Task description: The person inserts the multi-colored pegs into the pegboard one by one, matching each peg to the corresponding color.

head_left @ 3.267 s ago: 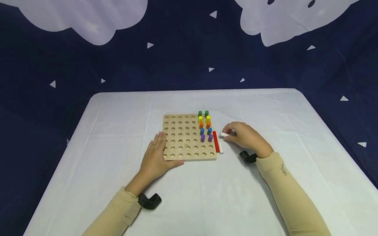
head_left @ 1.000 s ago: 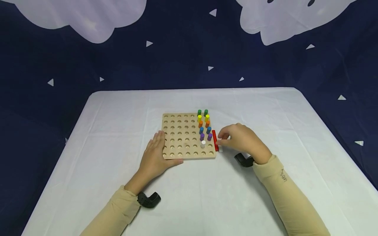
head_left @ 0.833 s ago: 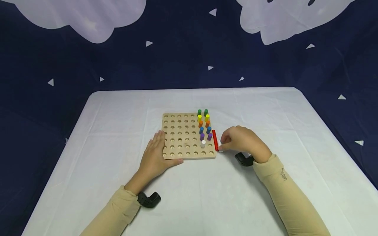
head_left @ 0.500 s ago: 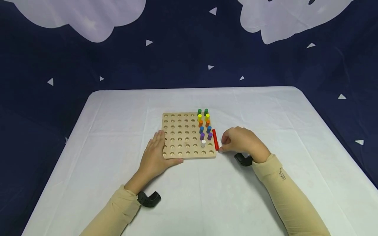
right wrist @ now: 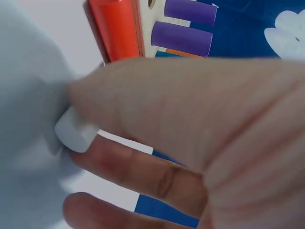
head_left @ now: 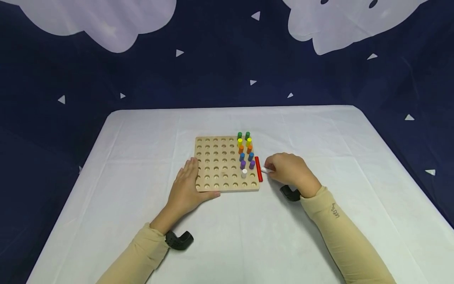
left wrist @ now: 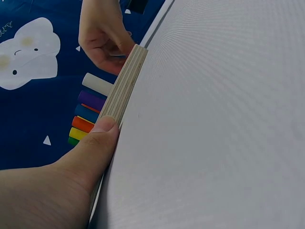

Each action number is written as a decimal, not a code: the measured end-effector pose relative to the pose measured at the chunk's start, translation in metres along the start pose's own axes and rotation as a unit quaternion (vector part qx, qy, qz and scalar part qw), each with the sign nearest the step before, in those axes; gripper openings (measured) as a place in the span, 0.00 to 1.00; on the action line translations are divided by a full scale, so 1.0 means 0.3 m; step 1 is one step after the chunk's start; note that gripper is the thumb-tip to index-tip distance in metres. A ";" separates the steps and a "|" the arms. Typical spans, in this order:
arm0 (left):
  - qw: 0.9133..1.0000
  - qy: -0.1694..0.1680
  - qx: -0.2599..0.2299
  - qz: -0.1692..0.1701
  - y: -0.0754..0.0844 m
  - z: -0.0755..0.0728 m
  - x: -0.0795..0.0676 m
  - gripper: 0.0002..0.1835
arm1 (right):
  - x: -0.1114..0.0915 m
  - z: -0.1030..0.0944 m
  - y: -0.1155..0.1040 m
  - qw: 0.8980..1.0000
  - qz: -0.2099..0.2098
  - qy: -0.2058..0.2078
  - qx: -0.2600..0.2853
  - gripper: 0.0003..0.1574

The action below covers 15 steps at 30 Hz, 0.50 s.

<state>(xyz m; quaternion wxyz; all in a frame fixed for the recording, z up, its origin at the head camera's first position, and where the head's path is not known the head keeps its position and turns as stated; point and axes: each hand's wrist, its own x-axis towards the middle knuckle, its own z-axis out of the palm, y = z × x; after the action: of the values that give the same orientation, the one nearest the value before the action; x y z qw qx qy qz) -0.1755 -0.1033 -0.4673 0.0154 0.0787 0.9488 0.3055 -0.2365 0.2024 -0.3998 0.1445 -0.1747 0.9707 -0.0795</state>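
White wooden cylinder peg (head_left: 267, 170): pinched lying on its side in the fingers (head_left: 272, 162) of the right hand (head_left: 289, 170), just right of the board's right edge, low over the tabletop (head_left: 227, 236); seen close in the right wrist view (right wrist: 76, 133).

Right hand: fingers curled and clamped on the white wooden cylinder peg.

Long red wooden rod (head_left: 258, 169): lies flat on the tabletop, against the right edge of the board, just left of the held peg.

Square pale wooden pegboard with rows of round holes (head_left: 216, 163): flat at the middle of the tabletop.

Left hand (head_left: 186, 187): lies flat on the near left corner of the pegboard, fingers straight and together, thumb along the near edge (left wrist: 102, 138).

Second white peg (head_left: 244, 172): upright in a hole near the board's right side.

Coloured pegs: two columns at the far right of the board, paired from far to near green (head_left: 239, 135), yellow (head_left: 240, 141), orange (head_left: 241, 149), blue (head_left: 242, 156), purple (head_left: 242, 164).

Tabletop: covered with white cloth.
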 end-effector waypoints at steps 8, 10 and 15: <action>1.000 -0.001 -0.001 0.000 0.000 0.002 -0.004 0.73 | 0.002 0.000 -0.001 1.000 0.001 0.010 -0.001 0.14; 1.000 -0.001 -0.001 0.001 -0.001 0.003 -0.004 0.73 | 0.000 -0.006 0.003 1.000 0.000 0.018 0.007 0.13; 1.000 0.000 0.001 0.001 -0.003 0.001 -0.003 0.73 | -0.007 -0.033 0.012 0.996 -0.024 0.061 0.060 0.11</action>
<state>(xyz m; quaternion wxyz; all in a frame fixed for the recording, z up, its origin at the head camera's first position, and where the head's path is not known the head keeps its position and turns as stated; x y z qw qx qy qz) -0.1747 -0.1038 -0.4681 0.0145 0.0798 0.9489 0.3050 -0.2388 0.2077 -0.3908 0.0934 -0.1836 0.9668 -0.1513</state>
